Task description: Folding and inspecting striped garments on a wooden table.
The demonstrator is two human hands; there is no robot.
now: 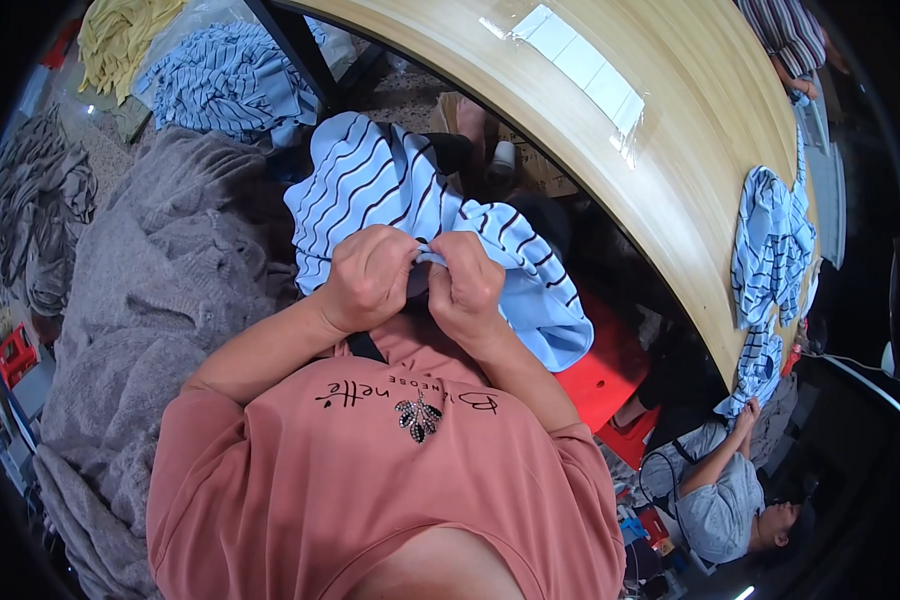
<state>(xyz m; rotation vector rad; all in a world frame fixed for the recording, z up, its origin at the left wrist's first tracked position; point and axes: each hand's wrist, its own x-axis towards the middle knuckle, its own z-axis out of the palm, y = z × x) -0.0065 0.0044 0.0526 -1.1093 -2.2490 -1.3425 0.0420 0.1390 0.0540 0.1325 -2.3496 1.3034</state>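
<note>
A light blue fabric piece with dark wavy stripes (370,180) spreads over my lap and hangs down to the right. Close together in front of my chest, both hands pinch a narrow folded edge of it. My left hand (366,277) has its fingers curled tight with the thumb at the edge. My right hand (467,280) grips the same edge a finger's width away. A small dark spot shows on the cloth between the fingertips; what it is I cannot make out.
A wooden table (660,60) curves along the right, a red stool (605,350) below it. Grey cloth (170,290) heaps at my left; striped cloth (230,85) and yellow cloth (120,40) lie behind. At right, a co-worker (725,500) holds striped fabric (770,250) on the table.
</note>
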